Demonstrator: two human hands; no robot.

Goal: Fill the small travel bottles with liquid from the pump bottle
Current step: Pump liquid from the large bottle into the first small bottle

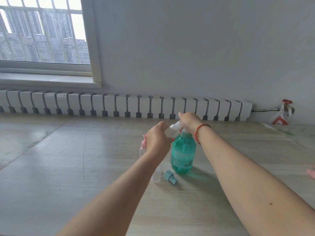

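— Left hand (157, 139)?
— Curled round a small clear bottle (170, 132), tilted, held up against the pump head.
— Right hand (189, 122)?
— Closed over the pump on top of the green pump bottle (183, 154); red bracelet (199, 132) at the wrist.
— Where on the floor (68, 167)?
— Upright, midway, below the radiator (119, 104). Pink-capped bottle (142, 148) just left, behind the wrist. Nearer: another clear bottle (156, 176) and a loose teal cap (170, 177).

Both forearms are bare, sleeveless, and a thin red bracelet (201, 132) circles the right wrist.
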